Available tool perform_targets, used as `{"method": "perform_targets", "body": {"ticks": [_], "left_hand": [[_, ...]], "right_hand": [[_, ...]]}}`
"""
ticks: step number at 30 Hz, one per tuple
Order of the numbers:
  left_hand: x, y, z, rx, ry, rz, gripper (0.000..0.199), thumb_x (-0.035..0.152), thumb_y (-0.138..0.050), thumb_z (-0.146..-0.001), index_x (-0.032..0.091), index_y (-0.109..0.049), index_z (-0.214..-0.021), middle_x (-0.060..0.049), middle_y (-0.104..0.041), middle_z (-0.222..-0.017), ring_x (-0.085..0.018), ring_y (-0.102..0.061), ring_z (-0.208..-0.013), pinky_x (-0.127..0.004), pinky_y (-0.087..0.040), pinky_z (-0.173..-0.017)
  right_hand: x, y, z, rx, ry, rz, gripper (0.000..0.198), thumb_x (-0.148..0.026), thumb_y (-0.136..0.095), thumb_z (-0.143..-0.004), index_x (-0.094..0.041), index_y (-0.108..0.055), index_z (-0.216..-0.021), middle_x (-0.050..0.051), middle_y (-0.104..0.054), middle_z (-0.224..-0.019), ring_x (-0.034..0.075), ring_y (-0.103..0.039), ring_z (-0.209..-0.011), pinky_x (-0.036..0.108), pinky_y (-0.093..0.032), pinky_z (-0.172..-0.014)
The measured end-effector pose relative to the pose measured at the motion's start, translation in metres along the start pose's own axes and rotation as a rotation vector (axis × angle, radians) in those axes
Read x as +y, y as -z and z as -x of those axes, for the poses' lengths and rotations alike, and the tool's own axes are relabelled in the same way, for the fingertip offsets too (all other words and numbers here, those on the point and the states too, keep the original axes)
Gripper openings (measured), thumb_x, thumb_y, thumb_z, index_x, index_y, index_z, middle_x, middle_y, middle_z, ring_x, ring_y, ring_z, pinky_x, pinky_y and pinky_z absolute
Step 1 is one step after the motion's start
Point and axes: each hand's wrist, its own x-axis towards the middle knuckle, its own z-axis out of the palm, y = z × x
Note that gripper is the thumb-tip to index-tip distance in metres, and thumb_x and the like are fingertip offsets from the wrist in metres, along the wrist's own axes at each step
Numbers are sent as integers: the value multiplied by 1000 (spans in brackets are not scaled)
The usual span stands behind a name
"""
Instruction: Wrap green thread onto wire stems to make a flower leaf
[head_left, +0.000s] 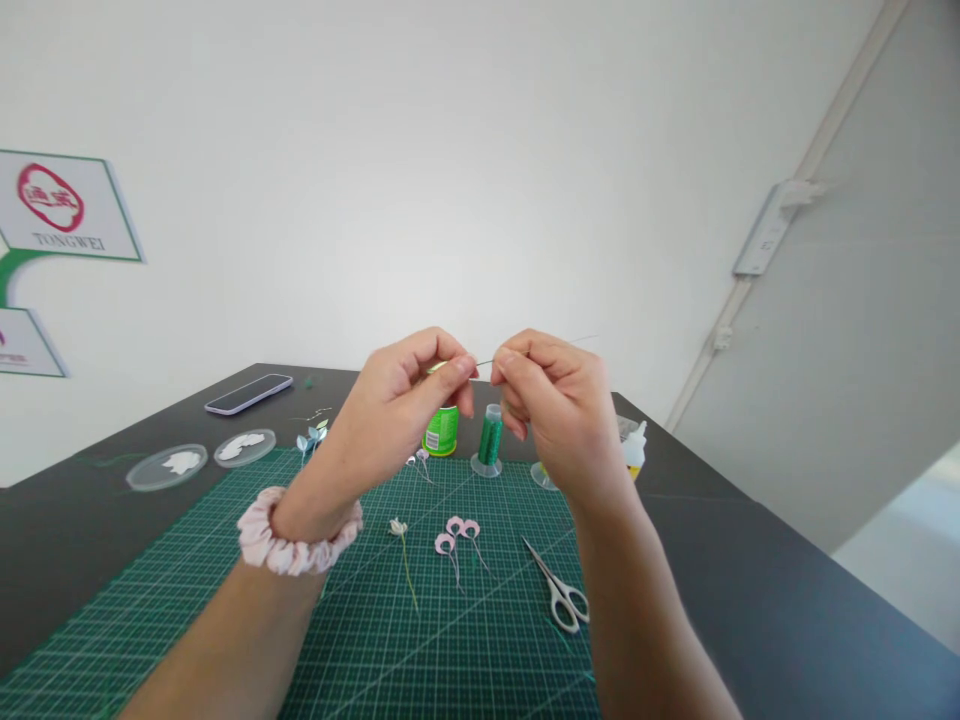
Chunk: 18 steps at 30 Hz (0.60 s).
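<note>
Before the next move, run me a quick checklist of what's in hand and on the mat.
1. Thin strand pinched by both the left hand and the right hand: ok.
2. Scissors lying on the cutting mat, out of both hands: ok.
3. Green thread spool standing upright: ok.
4. Pink looped pieces lying apart from the white flower: ok.
5. White bottle fully in view: not ok, the right arm hides part of it.
6. Strand free of knots: cannot tell, the hands cover much of it.
</note>
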Motion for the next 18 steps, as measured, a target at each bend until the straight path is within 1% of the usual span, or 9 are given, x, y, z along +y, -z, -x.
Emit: {"method": "perform_targets", "body": {"ticks": [4, 6, 10, 18], "left_hand": [[-5, 3, 1, -141, 36, 104, 30, 27, -51, -90, 19, -57, -62, -1, -59, -62, -12, -53, -57, -25, -43, -51], [-7, 3, 2, -171, 67, 176, 30, 27, -51, -90, 20, -56, -62, -1, -57, -61, -12, -53, -58, -26, -44, -52], [-7, 1, 1, -174, 96, 238, 30, 27, -50, -90, 20, -55, -61, -1, -55, -59, -13, -53, -58, -26, -45, -52], [-1, 0, -1, -147, 113, 219, 24, 24, -49, -86, 20, -52, -63, -1, -54, -58, -12, -51, -55, -25, -45, -49]], "right_hand": [[0, 1, 3, -94, -30, -41, 26, -18, -53, -86, -21, -53, -60, -7, -39, -49, 7, -35, -44, 25, -28, -42], [0, 1, 4, -111, -34, -34, 26, -17, -54, -85, -21, -54, -59, -7, -38, -47, 8, -37, -43, 25, -29, -42], [-1, 0, 3, -104, -29, -29, 27, -16, -54, -85, -21, -55, -59, -7, -39, -46, 8, -38, -43, 24, -30, -42], [0, -1, 1, -99, -29, -35, 29, -16, -53, -85, -21, -55, -57, -7, -37, -45, 8, -38, -42, 24, -32, -42]]}}
